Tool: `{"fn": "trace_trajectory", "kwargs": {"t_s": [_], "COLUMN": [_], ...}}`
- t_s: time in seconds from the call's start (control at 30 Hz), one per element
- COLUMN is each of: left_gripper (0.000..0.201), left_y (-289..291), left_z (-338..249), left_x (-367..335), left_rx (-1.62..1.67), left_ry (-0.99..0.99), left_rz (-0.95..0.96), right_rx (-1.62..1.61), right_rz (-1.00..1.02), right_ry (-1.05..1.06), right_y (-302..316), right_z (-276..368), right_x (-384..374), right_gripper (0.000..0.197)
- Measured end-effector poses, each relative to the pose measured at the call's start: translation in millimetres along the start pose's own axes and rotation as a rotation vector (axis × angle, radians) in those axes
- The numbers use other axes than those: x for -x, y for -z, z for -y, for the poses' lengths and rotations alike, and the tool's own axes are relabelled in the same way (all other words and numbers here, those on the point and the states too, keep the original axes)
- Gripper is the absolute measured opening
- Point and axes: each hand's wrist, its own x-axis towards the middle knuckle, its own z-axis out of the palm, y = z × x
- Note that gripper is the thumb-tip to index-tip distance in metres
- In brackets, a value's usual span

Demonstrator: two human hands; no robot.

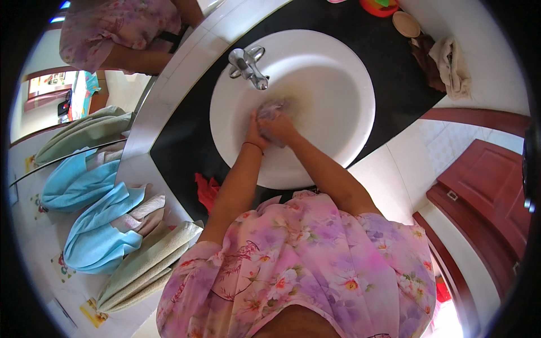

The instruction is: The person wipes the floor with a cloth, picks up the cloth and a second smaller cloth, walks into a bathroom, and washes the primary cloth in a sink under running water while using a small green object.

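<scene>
My left hand and my right hand meet inside a round white sink basin, just below the metal tap. Both hands are closed around a small greyish, wet bundle of cloth, which looks blurred. The hands press against each other over the basin's middle. A thin band sits on my left wrist.
The basin is set in a black counter. A red cloth lies on the counter's front left. A brown and a beige rag sit at the back right, near a small round dish. Blue and beige towels hang at left. A red-brown door is at right.
</scene>
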Motion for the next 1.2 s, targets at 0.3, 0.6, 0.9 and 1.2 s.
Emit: {"fn": "trace_trajectory", "kwargs": {"t_s": [0.3, 0.6, 0.9, 1.2], "left_gripper": [0.038, 0.039, 0.053, 0.045], "left_y": [-2, 7, 38, -18], "left_z": [10, 12, -5, -2], "left_x": [-13, 15, 2, 17], "left_rx": [-0.327, -0.270, 1.059, 3.205], "left_ry": [0.031, -0.098, 0.408, 1.049], "left_rz": [-0.069, -0.358, -0.005, -0.309], "right_rx": [0.287, 0.381, 0.509, 0.236], "right_rz": [-0.125, -0.685, 0.061, -0.175], "right_ry": [-0.136, -0.236, 0.430, 0.047], "right_y": [25, 58, -15, 10], "right_z": [1, -40, -7, 30], "right_x": [-10, -39, 4, 12], "right_gripper": [0.040, 0.045, 0.051, 0.042]}}
